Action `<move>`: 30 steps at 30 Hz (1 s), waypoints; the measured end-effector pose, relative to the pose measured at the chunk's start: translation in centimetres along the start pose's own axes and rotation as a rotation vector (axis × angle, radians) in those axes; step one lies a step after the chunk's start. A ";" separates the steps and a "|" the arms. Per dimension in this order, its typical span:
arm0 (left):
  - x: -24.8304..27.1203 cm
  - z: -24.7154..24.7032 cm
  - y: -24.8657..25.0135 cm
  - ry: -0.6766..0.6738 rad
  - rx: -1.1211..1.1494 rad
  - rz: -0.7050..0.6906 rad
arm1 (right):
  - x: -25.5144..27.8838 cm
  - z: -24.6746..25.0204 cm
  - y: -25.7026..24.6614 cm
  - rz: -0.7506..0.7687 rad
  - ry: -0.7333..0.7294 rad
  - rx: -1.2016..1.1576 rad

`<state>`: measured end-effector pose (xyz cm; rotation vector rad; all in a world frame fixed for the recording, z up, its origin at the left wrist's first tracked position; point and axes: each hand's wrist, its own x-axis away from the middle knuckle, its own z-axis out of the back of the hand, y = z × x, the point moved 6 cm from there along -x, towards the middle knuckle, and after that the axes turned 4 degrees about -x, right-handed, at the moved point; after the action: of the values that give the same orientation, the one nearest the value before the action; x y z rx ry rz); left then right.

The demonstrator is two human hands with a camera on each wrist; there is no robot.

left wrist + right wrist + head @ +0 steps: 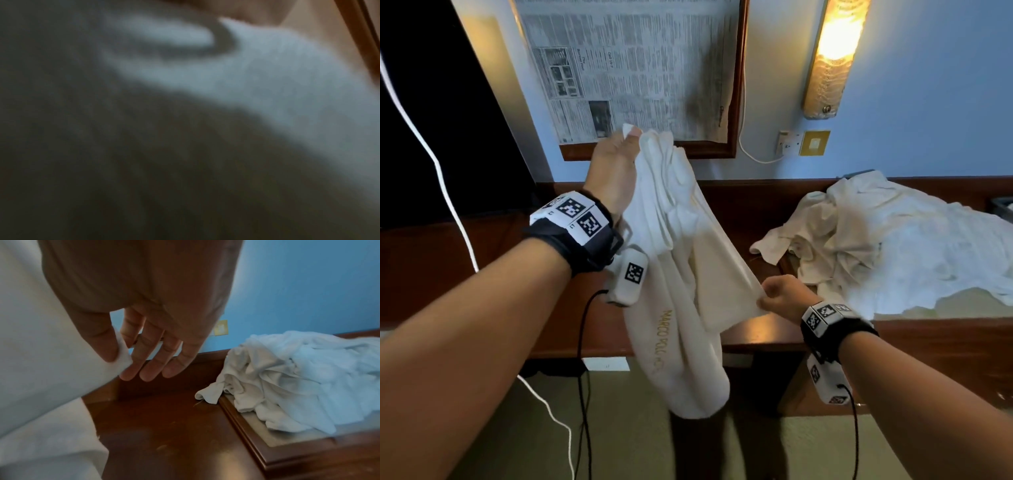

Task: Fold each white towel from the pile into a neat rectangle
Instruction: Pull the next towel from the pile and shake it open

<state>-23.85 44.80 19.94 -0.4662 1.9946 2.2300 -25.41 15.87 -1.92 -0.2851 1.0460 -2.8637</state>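
A white towel [681, 267] with gold lettering hangs in the air in front of the wooden desk [767, 329]. My left hand [616, 154] is raised high and pinches its top corner. Lower and to the right, my right hand [779, 296] pinches another edge of the towel [51, 366] between thumb and forefinger, the other fingers [156, 363] straight. The towel's lower end droops below the desk edge. A rumpled pile of white towels [887, 246] lies on the desk at the right. The left wrist view shows only blurred white cloth [267, 78].
A framed newspaper print [633, 68] and a lit wall lamp [832, 58] hang on the blue wall behind the desk. A raised wooden frame [251, 434] borders the pile's surface. White and black cables [582, 377] trail at the left. Green carpet lies below.
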 end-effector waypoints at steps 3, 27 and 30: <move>0.4 -0.3 0.4 0.034 -0.096 -0.015 | -0.3 0.3 1.4 -0.034 0.082 -0.035; 0.3 4.7 8.0 -0.276 -0.064 -0.389 | 6.5 17.3 -29.0 0.799 0.479 -0.414; 0.5 3.4 9.5 -0.204 0.036 -0.407 | 7.8 18.1 -31.2 0.828 0.426 -0.405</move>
<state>-27.52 46.85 29.10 -0.5570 1.6598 1.9068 -29.79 27.20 32.92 0.6235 1.3798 -1.9838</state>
